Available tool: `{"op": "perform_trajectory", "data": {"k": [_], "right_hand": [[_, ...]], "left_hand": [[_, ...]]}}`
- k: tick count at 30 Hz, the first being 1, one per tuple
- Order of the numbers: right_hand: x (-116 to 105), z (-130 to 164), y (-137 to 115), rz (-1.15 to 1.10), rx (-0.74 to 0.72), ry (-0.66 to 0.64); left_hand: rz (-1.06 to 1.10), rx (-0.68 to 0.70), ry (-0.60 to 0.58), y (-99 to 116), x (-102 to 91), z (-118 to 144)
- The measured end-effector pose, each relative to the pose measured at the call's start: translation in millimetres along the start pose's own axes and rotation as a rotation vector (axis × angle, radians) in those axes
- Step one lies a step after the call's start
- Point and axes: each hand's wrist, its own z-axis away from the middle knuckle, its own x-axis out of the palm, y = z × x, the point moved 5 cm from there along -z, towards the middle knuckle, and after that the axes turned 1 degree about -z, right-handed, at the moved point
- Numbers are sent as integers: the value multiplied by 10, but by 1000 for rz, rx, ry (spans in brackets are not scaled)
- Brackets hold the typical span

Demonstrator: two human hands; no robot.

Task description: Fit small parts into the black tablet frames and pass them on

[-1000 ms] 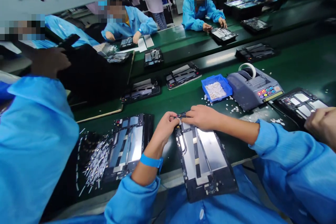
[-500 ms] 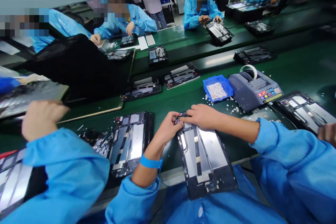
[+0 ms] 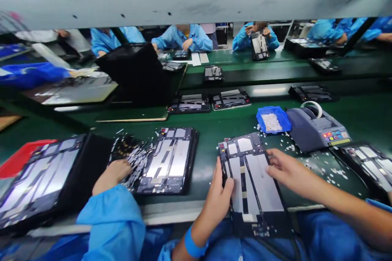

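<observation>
An opened tablet (image 3: 266, 189), its internal boards and silver battery panels facing up, is tilted over the table's front edge near my lap. My left hand (image 3: 218, 193), with a blue band at the wrist, grips its left edge, thumb on top. My right hand (image 3: 286, 169) is closed at the right edge, thumb and forefinger against the rim; its other fingers are partly hidden. To the left, a co-worker's hand (image 3: 114, 175) reaches into a heap of small strips (image 3: 139, 163) beside a stack of opened tablets (image 3: 168, 159).
Beyond my right hand stand a blue tray (image 3: 260, 120) of white bits and a grey tape dispenser (image 3: 318, 128). White scraps (image 3: 335, 175) litter the green table. More tablets (image 3: 231, 98) lie along the middle. A grey beam (image 3: 196, 6) crosses overhead; co-workers sit opposite.
Both hands have left the tablet's top end and now hold its left and right edges. The co-worker's hand at left has come down to the strips. My view has shifted left and up.
</observation>
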Motion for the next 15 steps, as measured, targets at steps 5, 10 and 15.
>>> {"op": "perform_trajectory", "data": {"k": [5,10,15], "right_hand": [[211,-546,-275,-407,104,-79],[776,-1300,-852,-646,143,-95],[1632,-1807,-1262,-619,142,-147]], "left_hand": [[216,18,204,132,-549,126],[415,64,571,244,-1112,434],[6,105,1049,115,-1734,723]]}}
